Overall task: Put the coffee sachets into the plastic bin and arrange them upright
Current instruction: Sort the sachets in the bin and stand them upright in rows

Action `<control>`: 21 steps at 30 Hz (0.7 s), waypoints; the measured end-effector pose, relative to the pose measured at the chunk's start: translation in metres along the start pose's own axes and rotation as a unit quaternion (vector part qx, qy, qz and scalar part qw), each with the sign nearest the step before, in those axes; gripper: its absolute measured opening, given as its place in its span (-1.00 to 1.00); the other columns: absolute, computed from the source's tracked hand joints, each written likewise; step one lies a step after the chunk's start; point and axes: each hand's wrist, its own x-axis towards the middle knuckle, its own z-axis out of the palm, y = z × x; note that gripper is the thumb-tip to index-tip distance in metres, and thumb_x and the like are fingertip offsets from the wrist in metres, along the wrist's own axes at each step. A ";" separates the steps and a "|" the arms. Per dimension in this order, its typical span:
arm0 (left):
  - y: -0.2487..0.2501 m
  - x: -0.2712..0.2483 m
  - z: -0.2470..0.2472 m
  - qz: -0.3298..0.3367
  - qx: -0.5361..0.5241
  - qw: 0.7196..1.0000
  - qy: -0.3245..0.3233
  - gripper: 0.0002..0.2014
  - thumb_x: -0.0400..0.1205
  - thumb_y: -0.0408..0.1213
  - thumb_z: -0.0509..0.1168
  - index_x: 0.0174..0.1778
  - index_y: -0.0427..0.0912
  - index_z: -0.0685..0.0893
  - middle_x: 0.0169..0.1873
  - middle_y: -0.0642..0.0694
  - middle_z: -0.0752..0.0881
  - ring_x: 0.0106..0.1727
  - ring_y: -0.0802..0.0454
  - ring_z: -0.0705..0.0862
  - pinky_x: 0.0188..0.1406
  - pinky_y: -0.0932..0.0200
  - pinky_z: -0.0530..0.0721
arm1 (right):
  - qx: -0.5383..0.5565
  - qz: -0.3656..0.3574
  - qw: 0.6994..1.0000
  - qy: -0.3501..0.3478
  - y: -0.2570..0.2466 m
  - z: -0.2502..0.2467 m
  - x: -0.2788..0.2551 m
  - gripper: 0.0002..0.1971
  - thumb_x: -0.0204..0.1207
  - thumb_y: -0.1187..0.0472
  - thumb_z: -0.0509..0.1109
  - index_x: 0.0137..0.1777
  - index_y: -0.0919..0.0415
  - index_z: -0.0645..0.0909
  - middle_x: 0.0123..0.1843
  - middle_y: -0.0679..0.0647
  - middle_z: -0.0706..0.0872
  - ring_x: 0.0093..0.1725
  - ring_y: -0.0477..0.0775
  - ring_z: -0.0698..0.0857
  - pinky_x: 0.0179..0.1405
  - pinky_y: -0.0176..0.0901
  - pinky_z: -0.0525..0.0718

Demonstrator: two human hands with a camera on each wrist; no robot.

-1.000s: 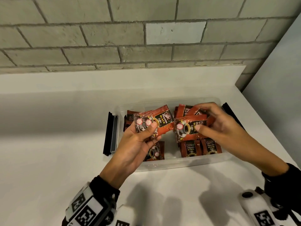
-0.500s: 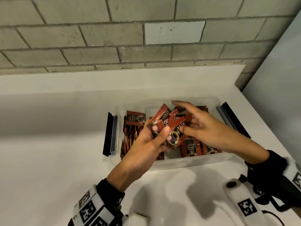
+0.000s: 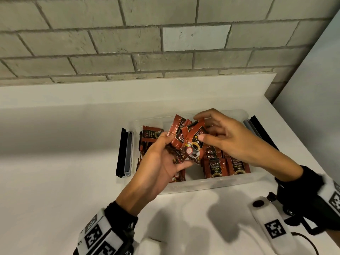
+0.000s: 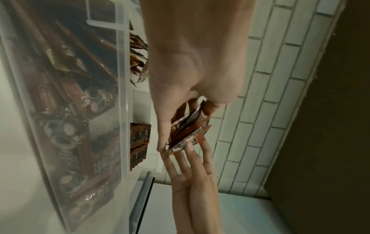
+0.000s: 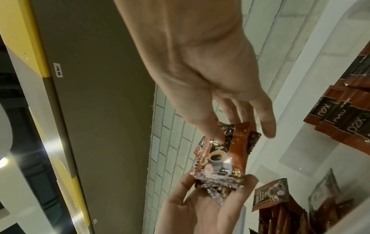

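Observation:
A clear plastic bin (image 3: 202,186) sits on the white counter with red-brown coffee sachets inside. Some stand upright in a row at its front right (image 3: 226,167), others lean at its left end (image 3: 150,136). Above the bin my left hand (image 3: 165,159) grips a small fanned stack of sachets (image 3: 182,138) by their lower ends. My right hand (image 3: 217,137) pinches the front sachet (image 3: 193,144) of that stack between thumb and fingers. The right wrist view shows this sachet (image 5: 222,156) held by both hands. In the left wrist view the stack (image 4: 188,131) is seen edge-on.
Black latch handles hang at the bin's left end (image 3: 124,153) and right end (image 3: 257,126). A grey brick wall (image 3: 165,43) rises behind the counter's back ledge. A pale panel (image 3: 316,85) closes off the right side. Bare white counter (image 3: 55,172) stretches left of the bin.
My hands have come together over the bin. The sachet my right hand held apart a second ago now lies against the front of the left hand's stack, which has tilted more upright.

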 end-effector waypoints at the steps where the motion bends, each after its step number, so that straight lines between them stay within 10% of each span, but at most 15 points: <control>1: 0.001 -0.001 -0.002 -0.003 -0.018 1.000 -0.018 -0.54 0.59 -0.17 0.25 0.41 -0.21 0.44 0.30 -0.29 0.64 0.31 -0.23 0.64 0.02 -0.17 0.74 | 0.002 -0.001 1.000 0.001 -0.001 0.000 0.000 -0.62 0.55 0.31 0.38 0.26 -0.13 0.50 0.11 -0.03 0.71 0.08 -0.18 0.74 0.05 -0.23 0.75; 8: -0.003 -0.003 -0.007 -0.016 -0.013 0.994 -0.108 -0.12 0.32 -0.06 0.59 0.53 -0.21 0.38 0.39 -0.33 0.56 0.39 -0.29 0.57 0.30 -0.41 0.52 | 0.058 0.015 0.998 0.009 -0.003 -0.001 0.000 -0.63 0.50 0.34 0.43 0.25 -0.03 0.55 -0.09 0.00 0.65 -0.12 -0.11 0.76 -0.18 -0.22 0.77; 17: -0.001 -0.007 -0.005 -0.032 -0.136 0.965 -0.221 -0.29 0.47 0.43 -0.04 0.29 0.07 0.69 0.40 -0.16 0.59 0.45 -0.22 0.51 0.43 -0.50 0.28 | 0.031 0.002 0.999 -0.019 -0.010 0.002 -0.004 -0.62 0.49 0.31 0.45 0.24 -0.06 0.55 -0.03 0.05 0.72 -0.01 -0.03 0.78 -0.11 -0.15 0.79; 21: 0.001 -0.007 -0.005 -0.047 -0.218 0.956 -0.189 -0.41 0.51 0.38 0.10 0.31 0.09 0.57 0.43 -0.29 0.53 0.50 -0.37 0.41 0.45 -0.54 0.14 | 0.040 0.015 0.999 -0.016 -0.008 -0.001 -0.002 -0.63 0.47 0.32 0.46 0.21 -0.03 0.57 -0.01 0.09 0.69 -0.01 0.00 0.78 -0.12 -0.05 0.81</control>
